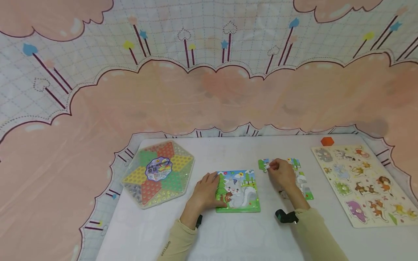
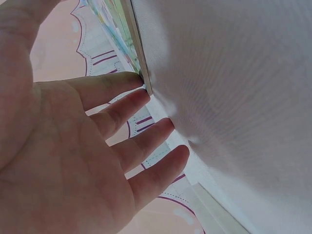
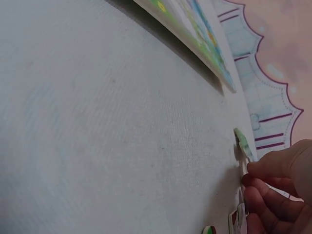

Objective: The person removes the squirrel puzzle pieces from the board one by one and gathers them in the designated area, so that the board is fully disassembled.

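Your L hand (image 1: 204, 190) lay at the L edge of the squirrel puzzle (image 1: 241, 189), fingers nearly straight against its side, thumb over the near L part, prob. steadying it. The puzzle sat mid-worktop (image 1: 225, 154), betw. your two hands. Your R hand (image 1: 283, 174) was off to the R, thumb & forefinger apparently pinching a green-and-blue piece (image 1: 262, 165) at the far L end of the other loose pcs (image 1: 303, 180); grip partly hidden, but the R wrist view showed the tips meeting at its edge.

Step in hand, prob.: picking up or setting that one piece, L hand as anchor. Next move called for a light, sure pinch, w/o nudging neighbouring pcs, & the puzzle kept steady. The animal board (image 1: 344, 208) farther R & hex game board (image 1: 177, 195) far L were well apart from your hands, i.e. not in use.
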The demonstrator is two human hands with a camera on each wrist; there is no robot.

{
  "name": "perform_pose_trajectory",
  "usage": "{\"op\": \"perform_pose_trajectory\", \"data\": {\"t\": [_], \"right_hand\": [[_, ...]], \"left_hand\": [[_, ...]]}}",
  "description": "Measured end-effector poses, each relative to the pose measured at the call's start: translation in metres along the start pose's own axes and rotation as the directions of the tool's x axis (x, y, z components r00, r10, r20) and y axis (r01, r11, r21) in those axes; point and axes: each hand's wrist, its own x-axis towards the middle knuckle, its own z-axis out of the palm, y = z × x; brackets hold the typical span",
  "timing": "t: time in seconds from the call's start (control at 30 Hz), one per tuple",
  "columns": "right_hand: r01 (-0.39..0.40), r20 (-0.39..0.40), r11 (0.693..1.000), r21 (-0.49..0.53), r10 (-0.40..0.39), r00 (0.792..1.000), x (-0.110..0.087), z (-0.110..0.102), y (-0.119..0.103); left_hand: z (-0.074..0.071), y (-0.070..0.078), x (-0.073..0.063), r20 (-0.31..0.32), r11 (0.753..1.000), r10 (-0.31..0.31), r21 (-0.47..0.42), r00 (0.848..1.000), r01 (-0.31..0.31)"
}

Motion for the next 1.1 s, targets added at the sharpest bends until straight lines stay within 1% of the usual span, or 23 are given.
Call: {"op": "perform_pose_trajectory", "data": {"t": [0.27, 0.43, 0.67, 0.87, 1.1], "right_hand": [[-0.041, 0.012, 0.998, -0.038, 0.042, 0.999, -0.0006, 0.0031, 0.0003], [-0.052, 0.021, 0.996, -0.067, 0.054, 0.998, -0.0033, 0.0049, -0.0013], [-0.038, 0.021, 0.992, -0.119, 0.041, 0.999, -0.0049, 0.0070, -0.0034], [-0.043, 0.010, 0.987, -0.155, 0.045, 0.999, -0.0050, 0.0059, -0.0044], [-0.033, 0.008, 0.986, -0.161, 0.035, 0.999, -0.0052, 0.0054, -0.0047]], "left_hand": [[0.0008, -0.0007, -0.0003, 0.006, 1.000, -0.005, -0.001, 1.000, 0.005], [0.0016, -0.0015, 0.0001, 0.009, 1.000, -0.008, 0.001, 1.000, 0.008], [0.0015, -0.0014, -0.0006, 0.006, 1.000, -0.002, 0.000, 1.000, 0.002], [0.0016, -0.0007, -0.0008, 0.008, 1.000, -0.002, -0.001, 1.000, 0.002], [0.0013, -0.0002, -0.0007, 0.005, 1.000, -0.002, -0.004, 1.000, 0.002]]}}
